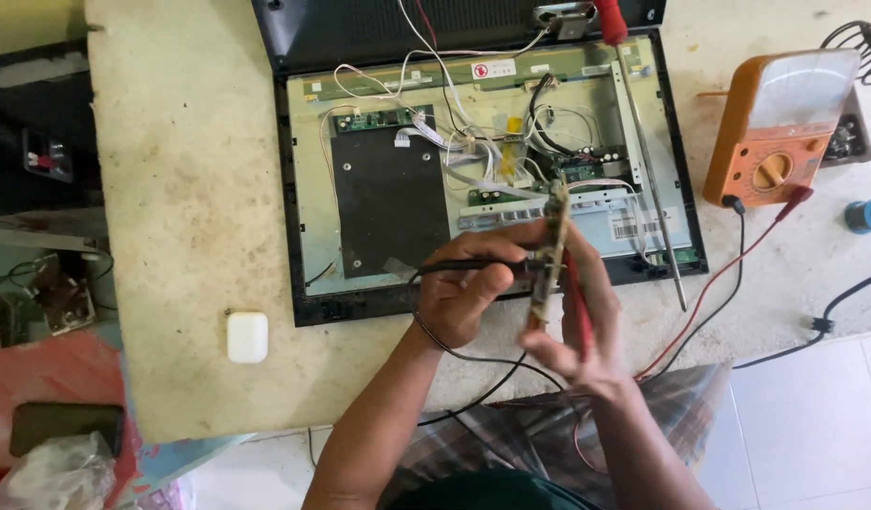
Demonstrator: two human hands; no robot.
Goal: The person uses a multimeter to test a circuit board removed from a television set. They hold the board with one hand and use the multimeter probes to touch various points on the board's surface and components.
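Note:
My left hand [469,283] grips a black test probe [473,266] whose tip touches a narrow circuit board [552,247], held on edge. My right hand [579,331] holds that board together with a red test probe [577,302]. Both hands hover over the near edge of an opened flat screen [492,161], which lies face down with its boards and white wires exposed. Black and red leads run from the probes to an orange analogue multimeter [780,127] at the right.
A small white earbud case [247,337] lies on the worn tabletop [180,189]. A long screwdriver [643,142] with a red handle rests across the screen's right side. A blue spool [868,215] sits at the far right; a dark phone [65,425] lies lower left.

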